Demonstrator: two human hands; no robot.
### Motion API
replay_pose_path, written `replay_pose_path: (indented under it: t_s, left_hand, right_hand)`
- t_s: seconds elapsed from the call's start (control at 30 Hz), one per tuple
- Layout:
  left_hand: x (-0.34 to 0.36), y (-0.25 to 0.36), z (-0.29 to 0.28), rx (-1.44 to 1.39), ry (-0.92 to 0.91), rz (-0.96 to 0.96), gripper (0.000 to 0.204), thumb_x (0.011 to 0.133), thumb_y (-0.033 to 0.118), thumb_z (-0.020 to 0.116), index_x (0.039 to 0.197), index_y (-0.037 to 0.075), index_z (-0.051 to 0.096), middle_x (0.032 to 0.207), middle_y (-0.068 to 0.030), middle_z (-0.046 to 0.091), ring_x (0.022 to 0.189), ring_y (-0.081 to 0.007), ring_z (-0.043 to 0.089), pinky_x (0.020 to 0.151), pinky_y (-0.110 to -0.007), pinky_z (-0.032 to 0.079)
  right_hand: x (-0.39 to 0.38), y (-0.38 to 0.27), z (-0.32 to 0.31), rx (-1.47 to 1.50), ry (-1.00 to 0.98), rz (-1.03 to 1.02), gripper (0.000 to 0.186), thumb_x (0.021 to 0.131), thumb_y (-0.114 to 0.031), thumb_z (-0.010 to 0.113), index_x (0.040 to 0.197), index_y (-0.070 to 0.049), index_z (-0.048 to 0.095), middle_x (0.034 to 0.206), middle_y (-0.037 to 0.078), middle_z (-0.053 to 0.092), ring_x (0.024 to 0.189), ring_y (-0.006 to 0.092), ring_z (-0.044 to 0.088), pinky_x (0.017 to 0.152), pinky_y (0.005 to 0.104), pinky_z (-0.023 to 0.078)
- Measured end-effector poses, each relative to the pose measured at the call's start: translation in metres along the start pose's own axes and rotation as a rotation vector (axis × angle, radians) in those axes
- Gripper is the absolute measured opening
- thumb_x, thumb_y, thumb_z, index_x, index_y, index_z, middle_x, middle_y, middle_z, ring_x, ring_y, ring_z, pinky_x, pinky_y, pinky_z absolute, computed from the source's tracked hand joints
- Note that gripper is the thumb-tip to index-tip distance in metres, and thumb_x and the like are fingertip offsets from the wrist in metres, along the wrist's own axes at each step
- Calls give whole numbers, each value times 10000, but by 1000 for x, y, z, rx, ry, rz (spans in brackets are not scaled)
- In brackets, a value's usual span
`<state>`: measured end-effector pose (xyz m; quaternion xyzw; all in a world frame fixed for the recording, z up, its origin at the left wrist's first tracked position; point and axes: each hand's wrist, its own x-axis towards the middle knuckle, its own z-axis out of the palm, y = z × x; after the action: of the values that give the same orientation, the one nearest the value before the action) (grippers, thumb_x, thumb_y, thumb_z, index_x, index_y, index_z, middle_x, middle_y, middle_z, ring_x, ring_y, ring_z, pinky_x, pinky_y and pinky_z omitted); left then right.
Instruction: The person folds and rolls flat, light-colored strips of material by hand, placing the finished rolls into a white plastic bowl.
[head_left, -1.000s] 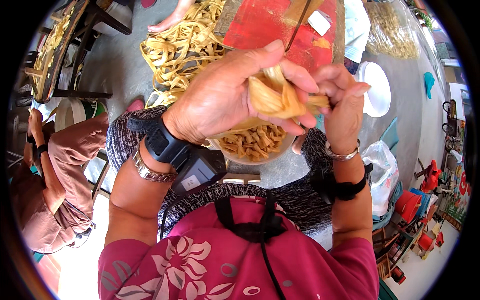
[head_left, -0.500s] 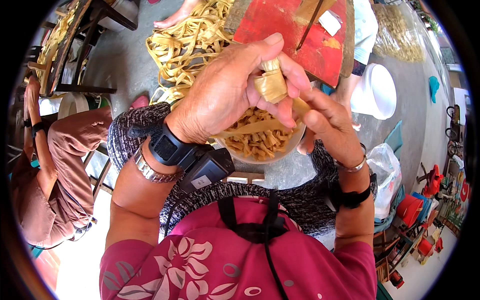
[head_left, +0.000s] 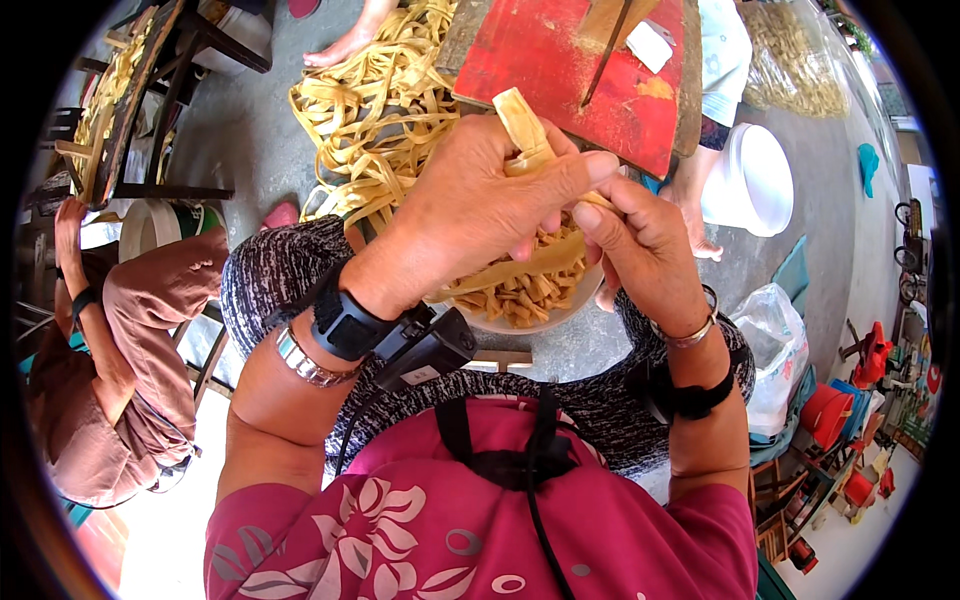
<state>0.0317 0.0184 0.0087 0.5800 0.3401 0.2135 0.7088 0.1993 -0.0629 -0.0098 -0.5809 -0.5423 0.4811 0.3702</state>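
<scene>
My left hand (head_left: 455, 200) is closed around a folded tan strip (head_left: 525, 130), flat and dry-looking, whose folded part sticks up past the thumb. My right hand (head_left: 650, 245) pinches the end of a tan strip between thumb and fingers, close to my left fingertips. A pale bowl (head_left: 562, 316) sits below both hands, filled with short, knotted or folded tan pieces (head_left: 525, 298). One longer strip crosses over these pieces beneath my left hand. My fingers hide part of the strip's path.
Long loose tan strips (head_left: 375, 130) lie heaped on the grey floor. Ahead stands a red-topped board (head_left: 530, 60) with an upright thin blade. A white bucket (head_left: 750, 180) and a plastic bag (head_left: 772, 350) are at right. Another person's leg (head_left: 165, 300) shows at left.
My left hand has turned over, from palm showing to back showing, so the folded strip now points up and away. My right hand has come in closer to its thumb.
</scene>
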Motion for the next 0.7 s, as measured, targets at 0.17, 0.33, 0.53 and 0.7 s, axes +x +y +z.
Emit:
replay_pose_path:
  t_s: [0.17, 0.33, 0.53, 0.7]
  left_hand:
    - [1, 6, -2, -40, 3, -14, 169, 882, 195, 611, 842, 32, 613, 595, 30, 532, 446, -21, 470, 409, -163, 358]
    - [5, 5, -2, -4, -23, 13, 126, 862, 162, 628, 828, 42, 611, 587, 43, 504, 466, -16, 455, 413, -166, 354]
    - [6, 5, -2, -228, 40, 66, 88, 877, 116, 600, 882, 28, 603, 564, 59, 450, 452, -9, 377, 400, -172, 308]
    - [7, 7, -14, -234, 87, 148, 121, 879, 115, 582, 900, -3, 594, 631, 32, 471, 505, -14, 376, 432, -192, 357]
  right_hand:
    - [1, -11, -2, 59, -63, 49, 287, 916, -261, 563, 1017, 7, 582, 760, 22, 562, 672, 66, 523, 588, 221, 443]
    - [5, -20, -6, 117, -102, 58, 294, 928, -275, 542, 1003, 7, 580, 760, 24, 568, 680, 69, 531, 593, 232, 452]
    - [0, -13, -12, 18, -8, -48, 293, 941, -247, 512, 783, -1, 535, 656, 38, 518, 598, 85, 463, 549, 243, 389]
    - [-8, -7, -24, 5, 60, -100, 337, 938, -235, 515, 699, 4, 506, 591, 36, 463, 571, 98, 420, 529, 245, 357]
